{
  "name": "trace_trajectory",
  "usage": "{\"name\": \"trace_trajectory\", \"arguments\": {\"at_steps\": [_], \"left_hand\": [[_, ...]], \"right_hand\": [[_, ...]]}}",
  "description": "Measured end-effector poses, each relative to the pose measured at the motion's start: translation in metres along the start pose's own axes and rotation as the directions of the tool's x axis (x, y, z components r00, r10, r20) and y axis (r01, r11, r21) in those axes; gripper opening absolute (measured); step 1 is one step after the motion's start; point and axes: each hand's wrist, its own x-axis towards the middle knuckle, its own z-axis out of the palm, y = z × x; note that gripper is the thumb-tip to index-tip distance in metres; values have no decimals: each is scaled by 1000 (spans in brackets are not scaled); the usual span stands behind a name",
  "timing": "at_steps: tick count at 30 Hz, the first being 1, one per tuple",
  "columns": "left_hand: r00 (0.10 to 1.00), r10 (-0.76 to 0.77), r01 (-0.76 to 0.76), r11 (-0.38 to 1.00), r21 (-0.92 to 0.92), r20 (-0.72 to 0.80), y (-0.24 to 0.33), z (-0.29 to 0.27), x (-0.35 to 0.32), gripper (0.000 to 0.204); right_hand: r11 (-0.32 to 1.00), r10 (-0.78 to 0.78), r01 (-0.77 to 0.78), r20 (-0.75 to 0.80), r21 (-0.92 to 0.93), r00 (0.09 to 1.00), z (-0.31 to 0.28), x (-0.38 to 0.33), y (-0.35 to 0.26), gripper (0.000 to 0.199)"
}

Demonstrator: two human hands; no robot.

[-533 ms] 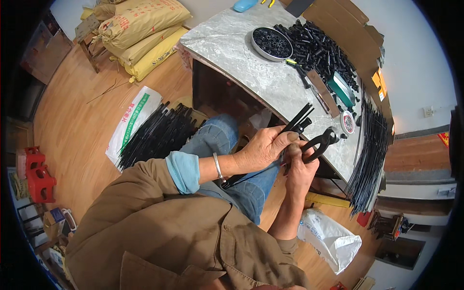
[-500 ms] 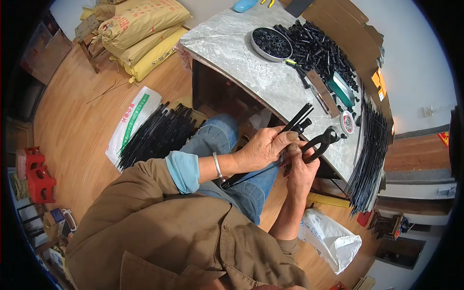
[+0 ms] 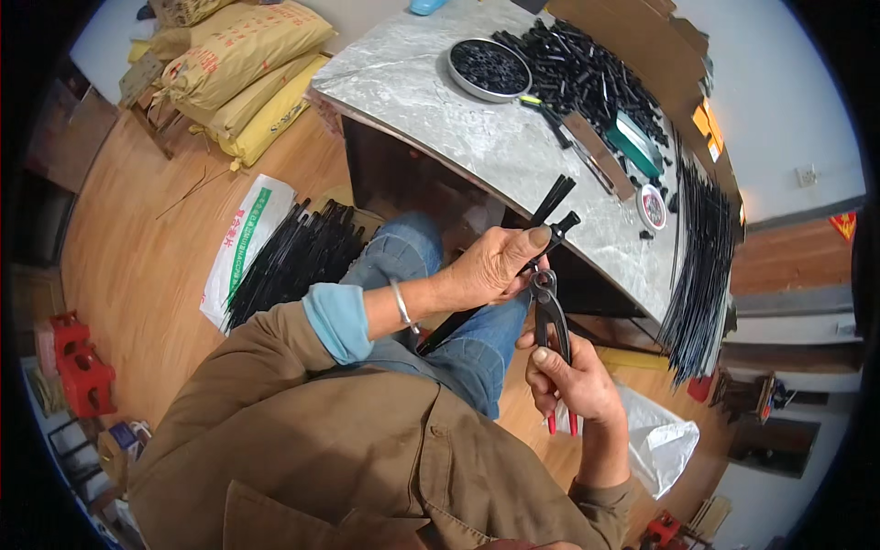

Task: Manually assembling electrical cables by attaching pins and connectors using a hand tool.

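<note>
Overhead: left hand (image 3: 490, 270) wrapped tight round black rods (image 3: 536, 229), held above lap beside table (image 3: 440, 110). Right hand (image 3: 573, 380) clenched on pliers (image 3: 550, 316), red handles low, jaws at rods. Rods look light, stiff, smooth; best gripped mid-length.

Brown jacket, light-blue cuff turned back — silver bangle on the left wrist (image 3: 401, 304) — blue jeans.
</note>
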Motion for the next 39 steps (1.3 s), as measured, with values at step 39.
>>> {"name": "trace_trajectory", "arguments": {"at_steps": [39], "left_hand": [[1000,20,-21,997,68,24,-3,-1,-1,66]], "right_hand": [[981,191,-188,72,-49,979,-7,-18,-36,24]]}}
